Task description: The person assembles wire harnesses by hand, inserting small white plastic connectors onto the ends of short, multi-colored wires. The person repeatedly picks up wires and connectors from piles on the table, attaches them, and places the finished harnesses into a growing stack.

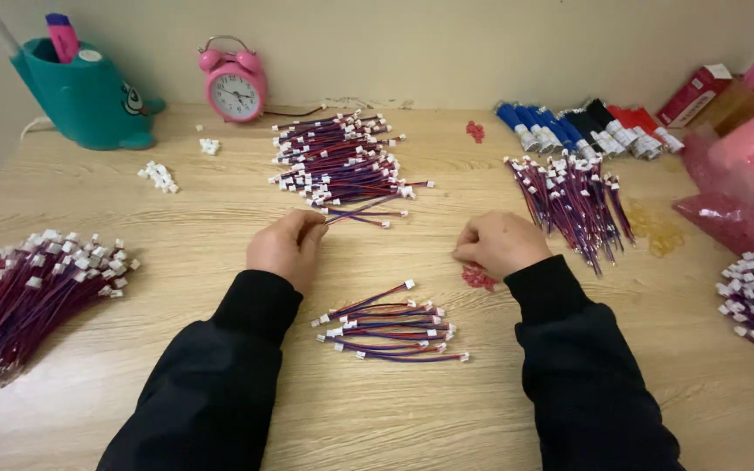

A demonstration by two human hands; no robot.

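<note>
Left hand (288,247), fingers curled, pinches the near ends of a few red-and-blue wire leads with white plastic plugs (361,212), drawn out from the near edge of the big loose heap of the same leads (340,157) at centre-far on the pale wood-grain tabletop (220,209). Right hand (499,244) is closed loosely, knuckles up, fingertips down at a small cluster of red elastic bands (479,278); whether it grips one can't be told. Between the wrists, nearer the body, lies a small counted batch of leads (393,331), plugs approx. aligned. To do this well, judging by the layout: pull straight and slow so plugs don't snag the heap, keep ends even, add to batch w/o scattering it. Far left: pink twin-bell alarm clock (234,85), teal pen holder (85,96).
</note>
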